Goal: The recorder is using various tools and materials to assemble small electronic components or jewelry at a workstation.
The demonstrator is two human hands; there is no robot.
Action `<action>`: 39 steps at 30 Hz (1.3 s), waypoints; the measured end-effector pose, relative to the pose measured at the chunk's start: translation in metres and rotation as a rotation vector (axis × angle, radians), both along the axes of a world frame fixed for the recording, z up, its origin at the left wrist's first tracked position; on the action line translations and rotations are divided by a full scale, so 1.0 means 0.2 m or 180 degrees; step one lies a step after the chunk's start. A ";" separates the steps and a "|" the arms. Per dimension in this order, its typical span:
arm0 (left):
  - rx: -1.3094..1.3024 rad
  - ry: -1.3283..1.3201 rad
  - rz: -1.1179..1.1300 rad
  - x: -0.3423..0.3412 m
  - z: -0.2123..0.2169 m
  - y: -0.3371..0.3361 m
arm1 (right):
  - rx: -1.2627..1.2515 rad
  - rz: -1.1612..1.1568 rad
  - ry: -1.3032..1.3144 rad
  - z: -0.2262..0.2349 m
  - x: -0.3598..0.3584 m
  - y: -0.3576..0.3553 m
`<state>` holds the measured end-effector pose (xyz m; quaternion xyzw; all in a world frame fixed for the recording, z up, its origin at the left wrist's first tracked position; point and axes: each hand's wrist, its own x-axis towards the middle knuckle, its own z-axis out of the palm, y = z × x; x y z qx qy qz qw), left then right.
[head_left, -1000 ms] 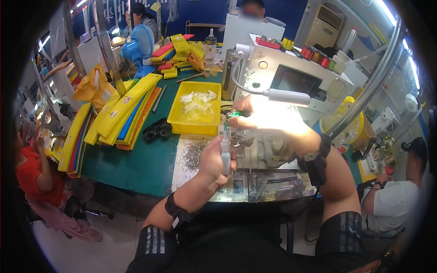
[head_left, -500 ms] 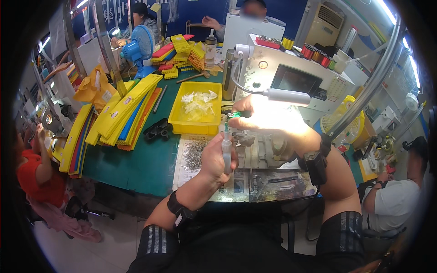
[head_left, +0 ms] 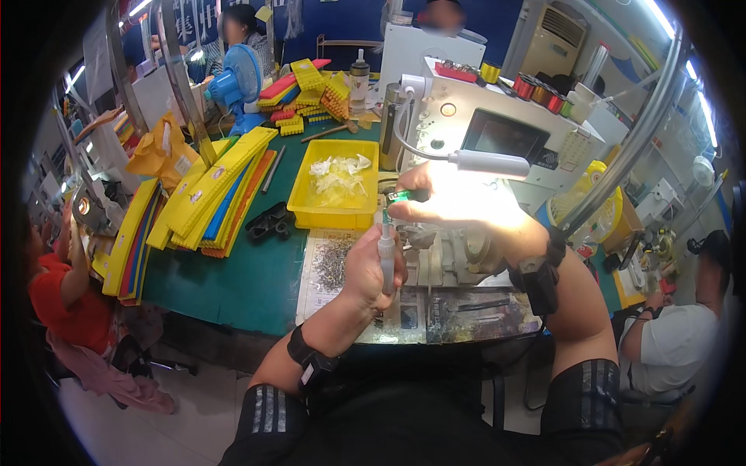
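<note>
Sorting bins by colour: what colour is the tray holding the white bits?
Yellow tray, clearest in the head view.

A small-parts assembly workshop is showing here: a green work table [head_left: 233, 272] is carrying stacks of long yellow, red and blue plastic trays [head_left: 210, 194], a yellow bin [head_left: 311, 211] of clear bagged parts and a heap of tiny metal pieces [head_left: 332, 262] lying on paper. A white bench machine [head_left: 497, 132] with a dark screen is standing at the back under a bright gooseneck lamp [head_left: 489, 163], with spools of thread [head_left: 536, 87] sitting along its top. Other people are sitting at neighbouring stations on both sides, and a blue desk fan [head_left: 237, 81] is standing near the far workers.
</note>
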<state>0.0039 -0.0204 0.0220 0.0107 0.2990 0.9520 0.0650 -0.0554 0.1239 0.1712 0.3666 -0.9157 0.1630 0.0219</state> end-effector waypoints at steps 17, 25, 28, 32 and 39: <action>-0.2737 0.1813 0.0546 0.08 -0.13 0.06 | -0.1789 -0.3006 0.0308 -0.87 0.54 1.55; -0.3208 0.2111 0.0923 0.10 -0.13 0.14 | -0.0717 -0.3196 0.1147 -0.87 0.29 1.46; -0.3285 0.2253 0.1011 0.14 -0.13 0.14 | -0.2606 -0.2187 -0.0220 -0.81 0.43 1.18; -0.3397 0.2524 0.1101 0.10 -0.18 0.21 | -0.2893 -0.0728 -0.2142 -0.82 0.65 0.70; -0.3336 0.2528 0.1340 0.11 -0.15 0.21 | -0.3869 -0.0280 -0.1458 -0.92 0.56 0.33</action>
